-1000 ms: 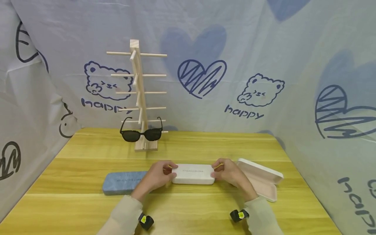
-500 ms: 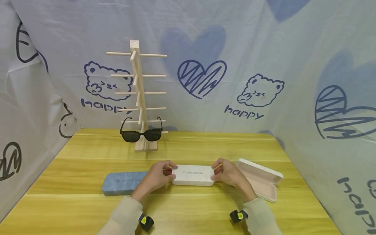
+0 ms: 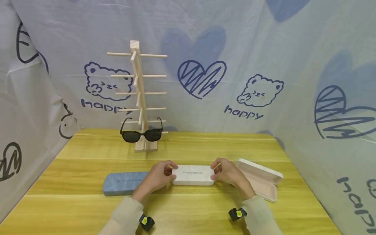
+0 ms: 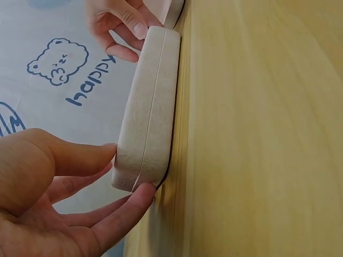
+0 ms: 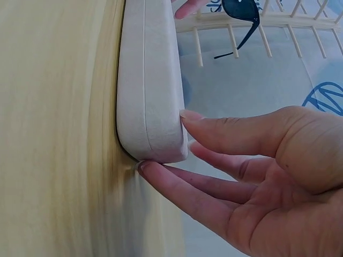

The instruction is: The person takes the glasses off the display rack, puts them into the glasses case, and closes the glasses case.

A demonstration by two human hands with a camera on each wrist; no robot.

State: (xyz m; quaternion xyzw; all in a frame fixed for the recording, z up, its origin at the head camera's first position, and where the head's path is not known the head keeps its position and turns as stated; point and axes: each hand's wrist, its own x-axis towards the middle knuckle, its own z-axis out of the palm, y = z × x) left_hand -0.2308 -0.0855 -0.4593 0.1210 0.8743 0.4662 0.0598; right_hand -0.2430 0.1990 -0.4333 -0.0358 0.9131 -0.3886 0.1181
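Note:
A white glasses case (image 3: pixel 193 178), closed, with a line of dark lettering on its top, lies in the middle of the wooden table. My left hand (image 3: pixel 158 174) pinches its left end between thumb and fingers. At the other end, my right hand (image 3: pixel 227 171) pinches the case in the same way. In the left wrist view the thumb presses the upper edge of the case (image 4: pixel 147 112) and a fingertip sits at its lower edge by the table. The right wrist view shows the lid seam along the case (image 5: pixel 144 80), with thumb and fingers at its near corner.
Partly behind my left forearm lies a blue glasses case (image 3: pixel 120 183). An open case with a pink lining (image 3: pixel 261 186) lies right of my right hand. Behind stands a wooden peg rack (image 3: pixel 141 94) with black sunglasses (image 3: pixel 152 134) low on it. Printed cloth (image 3: pixel 202 114) hangs around the table.
The white case has shifted very slightly toward me, and the lettering on its top shows more clearly than a second ago. Both hands keep their hold on its ends.

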